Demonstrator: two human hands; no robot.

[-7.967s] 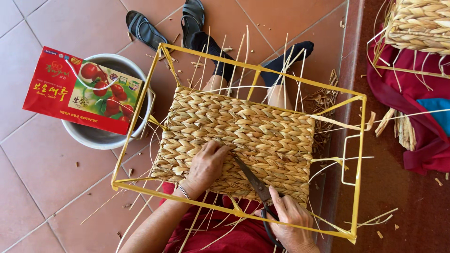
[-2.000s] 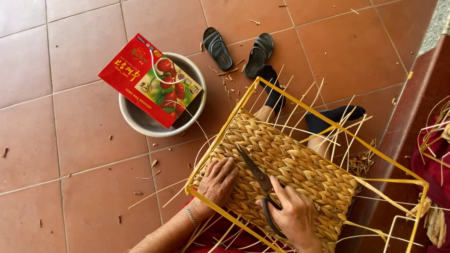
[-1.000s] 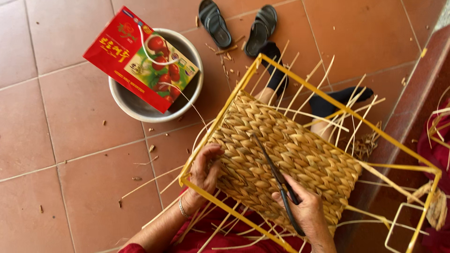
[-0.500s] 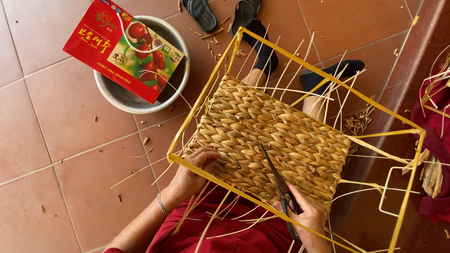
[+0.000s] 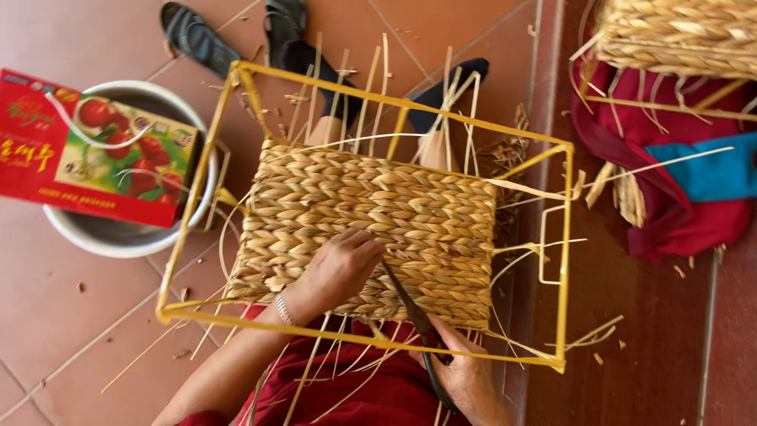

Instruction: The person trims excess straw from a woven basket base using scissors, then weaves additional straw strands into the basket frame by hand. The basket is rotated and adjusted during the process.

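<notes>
Woven straw panel (image 5: 371, 229) on a yellow wire frame (image 5: 564, 260), resting across the seated person's lap. Left hand (image 5: 339, 264) lies flat, fingers loosely spread, on the weave; right hand (image 5: 465, 379) grips dark scissors (image 5: 414, 312), blades touching the panel's lower edge.

Setting: home craft workplace, floor level, likely a porch or yard of a house. Evidence: terracotta floor tiles (image 5: 71, 315) with pale grout lines, scattered with straw offcuts; half-woven basket panel (image 5: 371, 229) on a yellow wire frame (image 5: 564, 260); second woven basket (image 5: 678, 35) at upper right; sandals (image 5: 197, 39) left on the tiles; metal basin (image 5: 118, 233) under a red cardboard box (image 5: 95, 162); red and blue cloth (image 5: 694, 189) heaped beside a step.
</notes>
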